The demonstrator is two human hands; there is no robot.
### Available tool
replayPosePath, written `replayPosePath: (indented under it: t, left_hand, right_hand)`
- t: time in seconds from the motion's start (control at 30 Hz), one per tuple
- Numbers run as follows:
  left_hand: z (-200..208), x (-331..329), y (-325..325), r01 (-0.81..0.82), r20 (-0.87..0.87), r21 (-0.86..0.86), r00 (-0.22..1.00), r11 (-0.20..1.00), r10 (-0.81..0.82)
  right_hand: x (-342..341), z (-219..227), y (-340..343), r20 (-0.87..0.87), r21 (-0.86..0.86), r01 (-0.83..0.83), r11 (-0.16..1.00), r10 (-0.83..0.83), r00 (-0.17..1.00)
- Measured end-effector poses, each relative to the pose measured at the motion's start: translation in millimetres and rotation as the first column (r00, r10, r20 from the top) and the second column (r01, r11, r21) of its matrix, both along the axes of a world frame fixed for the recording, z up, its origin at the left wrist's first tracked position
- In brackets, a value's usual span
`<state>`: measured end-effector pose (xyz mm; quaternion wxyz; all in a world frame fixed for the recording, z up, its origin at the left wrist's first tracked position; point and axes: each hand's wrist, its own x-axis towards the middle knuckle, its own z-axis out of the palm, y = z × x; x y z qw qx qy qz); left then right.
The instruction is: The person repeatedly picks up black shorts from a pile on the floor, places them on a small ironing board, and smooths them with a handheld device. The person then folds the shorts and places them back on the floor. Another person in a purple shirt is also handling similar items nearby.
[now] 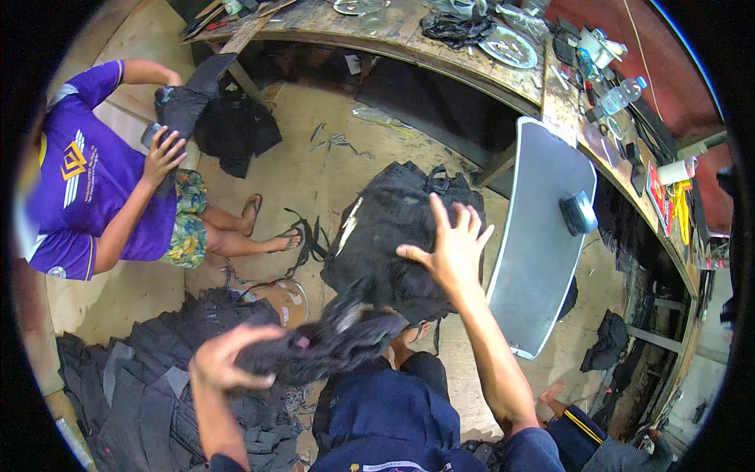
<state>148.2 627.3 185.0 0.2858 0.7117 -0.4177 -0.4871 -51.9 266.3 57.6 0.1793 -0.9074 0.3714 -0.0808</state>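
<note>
My left hand (226, 360) grips one end of a bunched piece of black cloth (334, 346), smeared by motion, in front of my lap. Fingers spread and holding nothing, my right hand (454, 248) is over the right side of a stack of black fabric (381, 236) on the floor. Whether its fingertips touch the stack I cannot tell. A pale strip lies along the stack's left side, and black straps (448, 181) show at its far right corner.
A heap of black fabric pieces (141, 401) lies at lower left, near a round container (285, 301). Left stands a person in a purple shirt (110, 189), handling dark cloth. An ironing board (539, 236) with an iron (580, 213) is at right, beside a cluttered wooden bench (503, 86).
</note>
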Motion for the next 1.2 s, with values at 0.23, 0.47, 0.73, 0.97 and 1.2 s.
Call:
replayPosePath:
  t: [0.23, 0.47, 0.73, 0.97, 1.2]
  left_hand:
    - [-131, 58, -141, -0.362, -0.777, 0.007, 0.585, 0.932, 0.233]
    - [-180, 40, -290, -0.03, 0.378, -0.345, 0.911, 0.938, 0.168]
    - [-273, -78, -335, 0.118, 0.8, -0.148, 0.597, 0.982, 0.049]
    - [-246, -79, -314, 0.5, 0.862, -0.453, 0.456, 0.738, 0.22]
    - [-136, -238, -187, 0.747, 0.374, -0.032, 0.625, 0.664, -0.685]
  right_hand:
    - [-64, 28, -11, 0.51, 0.855, -0.427, 0.296, -0.325, 0.796]
    - [-57, 51, -36, 0.11, 0.217, 0.319, 0.923, -0.348, 0.931]
    - [-130, 58, 16, 0.281, 0.261, 0.304, 0.916, -0.373, 0.884]
    - [-221, 80, -38, 0.176, 0.204, 0.488, 0.848, -0.522, 0.834]
    - [-261, 72, 42, 0.301, 0.299, -0.444, 0.845, 0.358, 0.884]
